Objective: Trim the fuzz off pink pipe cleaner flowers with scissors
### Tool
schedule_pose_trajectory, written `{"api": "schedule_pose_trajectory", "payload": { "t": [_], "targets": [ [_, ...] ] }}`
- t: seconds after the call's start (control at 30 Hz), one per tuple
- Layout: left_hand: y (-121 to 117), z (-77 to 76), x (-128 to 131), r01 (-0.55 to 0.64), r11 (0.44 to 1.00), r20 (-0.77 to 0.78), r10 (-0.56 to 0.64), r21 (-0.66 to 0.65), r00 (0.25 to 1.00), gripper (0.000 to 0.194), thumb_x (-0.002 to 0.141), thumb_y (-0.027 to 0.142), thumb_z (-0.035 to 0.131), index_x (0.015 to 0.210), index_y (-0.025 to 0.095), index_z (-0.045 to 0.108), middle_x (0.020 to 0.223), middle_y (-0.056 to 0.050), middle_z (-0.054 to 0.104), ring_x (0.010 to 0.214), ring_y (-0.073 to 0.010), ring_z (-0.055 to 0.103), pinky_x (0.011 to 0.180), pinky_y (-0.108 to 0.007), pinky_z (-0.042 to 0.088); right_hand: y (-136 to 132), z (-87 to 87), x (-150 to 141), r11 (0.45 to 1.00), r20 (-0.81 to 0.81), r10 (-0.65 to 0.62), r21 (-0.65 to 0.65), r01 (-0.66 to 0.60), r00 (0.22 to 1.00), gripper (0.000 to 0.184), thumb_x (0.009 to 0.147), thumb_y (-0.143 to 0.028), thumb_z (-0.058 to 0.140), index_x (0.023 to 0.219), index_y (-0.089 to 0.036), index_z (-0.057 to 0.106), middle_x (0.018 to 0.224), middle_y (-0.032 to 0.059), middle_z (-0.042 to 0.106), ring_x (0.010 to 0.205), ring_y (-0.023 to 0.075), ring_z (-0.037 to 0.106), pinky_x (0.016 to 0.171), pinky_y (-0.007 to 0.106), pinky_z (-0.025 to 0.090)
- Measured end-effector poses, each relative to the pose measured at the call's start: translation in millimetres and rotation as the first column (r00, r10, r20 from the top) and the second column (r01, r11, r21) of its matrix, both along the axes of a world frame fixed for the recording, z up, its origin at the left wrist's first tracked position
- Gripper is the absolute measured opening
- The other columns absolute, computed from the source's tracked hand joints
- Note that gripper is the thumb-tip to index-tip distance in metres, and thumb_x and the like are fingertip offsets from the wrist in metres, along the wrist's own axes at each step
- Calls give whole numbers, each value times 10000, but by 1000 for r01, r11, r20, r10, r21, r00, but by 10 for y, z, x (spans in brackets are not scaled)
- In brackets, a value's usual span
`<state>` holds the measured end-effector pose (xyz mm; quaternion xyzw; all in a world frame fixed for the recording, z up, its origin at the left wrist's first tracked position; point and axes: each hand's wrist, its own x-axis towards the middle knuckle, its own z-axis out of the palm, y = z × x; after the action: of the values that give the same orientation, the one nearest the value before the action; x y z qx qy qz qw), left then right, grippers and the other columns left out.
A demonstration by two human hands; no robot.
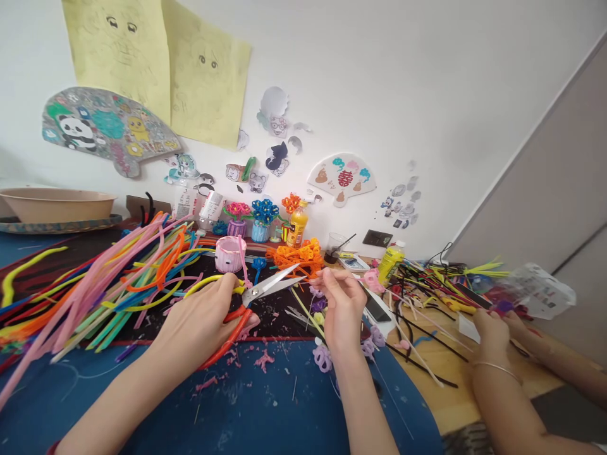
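Note:
My left hand (202,322) is closed round the orange handles of a pair of scissors (265,289), whose silver blades stand apart and point right. My right hand (339,303) pinches a thin pink pipe cleaner piece (353,277) just right of the blade tips. Pink clippings (263,361) lie on the blue table cover (265,411) below both hands. Small lilac looped pieces (322,359) rest beside my right wrist.
A big pile of coloured pipe cleaners (95,284) fills the left. A pink cup (230,253), orange loops (298,256), small flower pots and bottles stand at the back. Another person's hands (493,328) work at the right among black and yellow stems. A phone (377,309) lies nearby.

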<state>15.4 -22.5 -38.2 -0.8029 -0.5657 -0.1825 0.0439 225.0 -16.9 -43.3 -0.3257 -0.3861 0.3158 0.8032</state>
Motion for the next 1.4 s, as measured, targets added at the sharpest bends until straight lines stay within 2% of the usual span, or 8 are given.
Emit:
{"api": "schedule_pose_trajectory", "payload": {
  "t": [0.1,0.3,0.43,0.63,0.77,1.0,1.27,1.4],
  "targets": [
    [10,3,4,-53,999,58,53,1,997,332,876,548,361,931,222,397,890,-84,659,821,-287,656,512,-280,339,-1,7,-1,1000,-16,8,-10,-8,1000,188,690,-248,757,631,-172,596,624,-30,656,569,132,628,596,271,478],
    [24,38,24,-165,980,167,182,-108,969,377,849,613,350,917,242,349,756,-27,622,649,-253,626,505,-275,328,-5,16,-16,1000,-2,9,-20,-9,1000,169,695,-259,749,650,-170,612,612,-26,664,572,136,630,612,278,491],
    [29,23,44,-104,984,202,132,-143,970,358,840,603,379,891,250,340,719,-2,605,649,-238,620,527,-274,341,-4,17,-28,1000,5,7,-25,-7,1000,169,692,-260,750,632,-166,623,597,-26,657,563,129,622,606,272,489],
    [31,-14,35,-2,994,246,29,-107,969,308,841,526,451,939,242,383,852,-26,648,726,-225,634,567,-277,377,13,-2,-18,1000,-4,5,-27,-5,1000,173,692,-266,753,623,-157,639,583,-20,656,560,128,620,604,272,491],
    [20,-64,39,38,999,168,-32,-32,985,367,832,553,476,1020,244,417,966,-46,665,836,-259,648,577,-285,384,29,-26,7,999,-56,-3,-37,1,998,157,666,-249,769,611,-154,658,589,-21,667,554,120,621,610,266,495],
    [-11,-147,91,113,993,23,-114,42,993,301,879,514,446,982,231,437,888,-36,665,809,-262,649,573,-295,372,52,-30,9,990,-170,125,-45,-135,977,182,634,-252,804,586,-164,652,669,5,717,648,138,679,691,280,543],
    [-18,-152,111,119,992,-12,-119,38,993,302,884,511,445,994,232,414,866,-31,673,749,-260,645,537,-285,338,1,6,-36,978,-209,203,-13,-210,957,136,668,-234,794,641,-173,675,704,5,731,667,123,678,677,252,548],
    [-7,-156,107,136,991,-2,-136,10,991,308,880,513,452,1005,236,404,864,-29,676,741,-253,644,534,-279,337,-6,8,-35,971,-199,233,-5,-239,952,174,683,-242,784,594,-166,655,697,12,730,687,130,683,675,244,536]
  ]
}}
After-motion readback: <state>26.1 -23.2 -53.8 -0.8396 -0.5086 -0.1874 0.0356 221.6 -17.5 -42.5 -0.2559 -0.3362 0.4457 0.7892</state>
